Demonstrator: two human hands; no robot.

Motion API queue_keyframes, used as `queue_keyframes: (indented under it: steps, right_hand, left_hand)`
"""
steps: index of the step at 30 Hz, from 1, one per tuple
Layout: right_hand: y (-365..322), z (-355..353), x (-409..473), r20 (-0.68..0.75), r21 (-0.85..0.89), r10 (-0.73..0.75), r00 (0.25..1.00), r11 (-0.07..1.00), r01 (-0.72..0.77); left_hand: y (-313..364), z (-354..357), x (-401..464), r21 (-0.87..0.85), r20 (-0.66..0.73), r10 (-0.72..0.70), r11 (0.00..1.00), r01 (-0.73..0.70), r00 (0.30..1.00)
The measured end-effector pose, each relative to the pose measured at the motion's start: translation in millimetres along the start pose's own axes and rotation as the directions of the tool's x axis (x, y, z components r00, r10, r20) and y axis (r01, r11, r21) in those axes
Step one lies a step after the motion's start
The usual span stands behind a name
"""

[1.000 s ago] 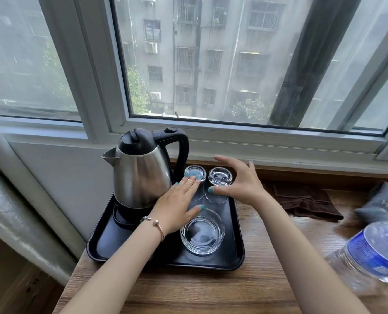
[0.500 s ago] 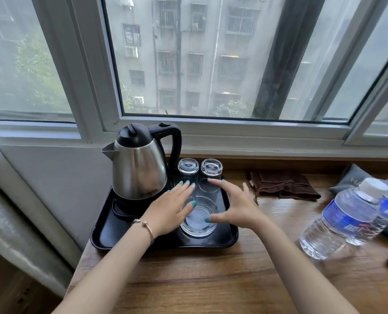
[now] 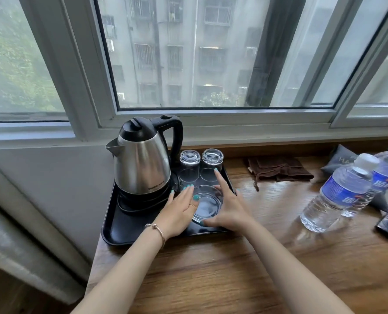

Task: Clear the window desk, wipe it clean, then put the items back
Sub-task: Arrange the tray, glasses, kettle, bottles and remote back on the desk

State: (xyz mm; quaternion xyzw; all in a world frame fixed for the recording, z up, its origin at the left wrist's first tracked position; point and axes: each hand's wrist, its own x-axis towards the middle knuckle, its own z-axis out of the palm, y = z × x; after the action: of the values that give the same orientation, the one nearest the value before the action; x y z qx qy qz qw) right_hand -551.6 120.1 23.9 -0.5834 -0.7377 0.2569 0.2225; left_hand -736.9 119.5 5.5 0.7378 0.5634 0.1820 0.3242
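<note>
**A:** At the front right corner of the black tray [image 3: 120,225], what are you reaching for?

**B:** I'm bracketing the glass ashtray [image 3: 207,206] with both hands. My left hand [image 3: 179,210] is lying flat against its left side, fingers straight, thumb touching the rim. My right hand [image 3: 228,209] is spread open around its right side, index finger pointing toward the back edge, thumb at the near rim. Neither hand is gripping anything yet.

**A:** How are you expecting it to handle?

**B:** I'm judging it as thick, stiff glass: heavy for its size, smooth, likely slippery, and it would chip if knocked. I'm thinking the outer wall is the place to hold, palms pressing from opposite sides, not the rim alone.

**A:** Anything crowding you?

**B:** The steel kettle [image 3: 143,162] is standing on its base at the tray's back left, near my left fingertips. Two upturned drinking glasses [image 3: 201,165] are sitting at the back right corner, just beyond the ashtray. Those are thin and fragile, so I'm planning to lift straight up. Farther right on the wooden desk [image 3: 211,279], two water bottles [image 3: 342,191] are standing well apart from the tray.
</note>
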Motion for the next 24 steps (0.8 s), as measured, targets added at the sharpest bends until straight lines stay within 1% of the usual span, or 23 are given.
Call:
queue_keyframes:
  steps: [2, 3, 4, 7, 11, 14, 20, 24]
  right_hand:
    - [-4, 0, -2, -0.035, 0.033, 0.005, 0.999, 0.999, -0.003]
    - [-7, -1, -4, -0.06, 0.054, 0.006, 0.998, 0.999, -0.003]
    - [-8, -3, -7, -0.086, 0.077, 0.007, 0.996, 0.997, 0.0]
    - [-13, -16, -13, -0.141, 0.109, 0.006, 0.99, 0.994, 0.009]
    - [-21, -34, -30, -0.197, 0.101, 0.028, 0.98, 0.995, -0.008]
    - [-22, -41, -49, -0.221, 0.113, 0.048, 0.974, 0.993, -0.024]
    - [-12, -48, -81, -0.217, 0.097, 0.031, 0.976, 0.995, -0.01]
    - [-1, -52, -98, -0.179, 0.145, -0.002, 0.984, 0.989, 0.029]
  left_hand:
    - [4, -1, 0, -0.18, 0.021, -0.058, 0.982, 0.061, 0.998]
    - [5, -2, 1, -0.243, 0.032, -0.069, 0.967, 0.075, 0.997]
    - [7, -3, 1, -0.265, 0.03, -0.059, 0.962, 0.065, 0.998]
    - [14, -10, 3, -0.284, 0.009, 0.007, 0.959, -0.005, 1.0]
    - [30, -17, -4, -0.339, 0.025, 0.08, 0.939, -0.067, 0.996]
    - [40, -14, -15, -0.377, 0.042, 0.108, 0.922, -0.085, 0.993]
    - [62, 1, -40, -0.397, 0.047, 0.141, 0.911, -0.111, 0.989]
    - [80, 14, -60, -0.443, 0.022, 0.125, 0.891, -0.103, 0.992]
